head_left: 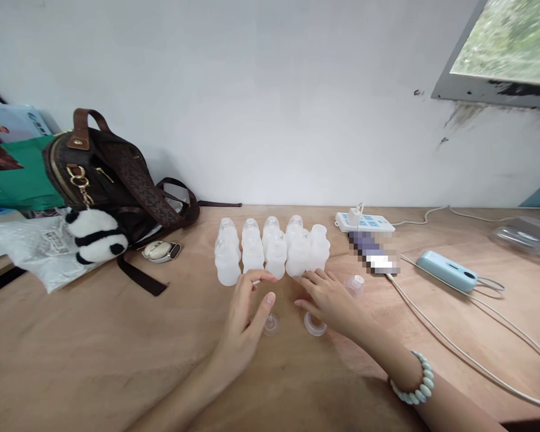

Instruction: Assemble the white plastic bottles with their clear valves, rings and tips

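The left hand (245, 313) is hovering in front of the white bottles (275, 258), its thumb and index finger standing well apart with nothing between them, while the teat (270, 324) is lying just beside its thumb. The right hand (330, 300) is reaching toward the bottles' front right, fingers loosely spread and gripping nothing, though whether its fingertips are touching one I cannot tell; the ring (315, 331) is lying partly beneath it, the cap (355, 284) just beyond.
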Action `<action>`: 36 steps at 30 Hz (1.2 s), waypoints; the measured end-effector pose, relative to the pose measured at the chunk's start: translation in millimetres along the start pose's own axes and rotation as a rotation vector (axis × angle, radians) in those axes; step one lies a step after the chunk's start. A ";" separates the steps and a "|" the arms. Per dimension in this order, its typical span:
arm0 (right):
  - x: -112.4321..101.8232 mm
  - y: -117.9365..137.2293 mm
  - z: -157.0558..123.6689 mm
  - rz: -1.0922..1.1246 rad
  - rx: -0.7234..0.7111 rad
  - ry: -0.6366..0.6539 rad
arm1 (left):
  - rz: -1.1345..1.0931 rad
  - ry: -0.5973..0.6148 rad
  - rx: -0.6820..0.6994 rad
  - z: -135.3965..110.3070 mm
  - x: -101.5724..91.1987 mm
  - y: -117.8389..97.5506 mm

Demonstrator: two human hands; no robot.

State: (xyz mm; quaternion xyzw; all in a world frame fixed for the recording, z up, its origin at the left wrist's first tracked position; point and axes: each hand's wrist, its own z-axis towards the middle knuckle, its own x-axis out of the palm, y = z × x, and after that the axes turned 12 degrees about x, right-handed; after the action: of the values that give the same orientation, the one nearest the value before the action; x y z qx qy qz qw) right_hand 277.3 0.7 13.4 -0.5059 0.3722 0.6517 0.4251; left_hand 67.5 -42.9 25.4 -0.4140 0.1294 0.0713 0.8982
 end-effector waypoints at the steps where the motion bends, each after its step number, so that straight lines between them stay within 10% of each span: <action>1: -1.6 0.1 0.0 0.000 0.005 0.002 | 0.002 0.002 0.001 0.3 -0.4 0.1; 9: -10.7 0.4 0.7 0.002 0.041 0.028 | 0.072 0.132 -0.042 7.8 -6.0 -2.7; 18: -18.4 -3.6 -1.0 -0.095 0.120 -0.034 | 0.440 0.704 -0.104 9.1 -12.5 3.8; 36: -23.5 -7.4 -6.1 0.050 0.075 -0.127 | 0.293 0.459 -0.119 -4.6 9.0 22.7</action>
State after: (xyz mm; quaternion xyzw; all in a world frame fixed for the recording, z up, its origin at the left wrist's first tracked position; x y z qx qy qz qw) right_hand 289.2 -6.4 34.6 -0.4379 0.3811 0.6785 0.4502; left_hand 69.9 -31.5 3.4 -0.4480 0.3838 0.1120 0.7997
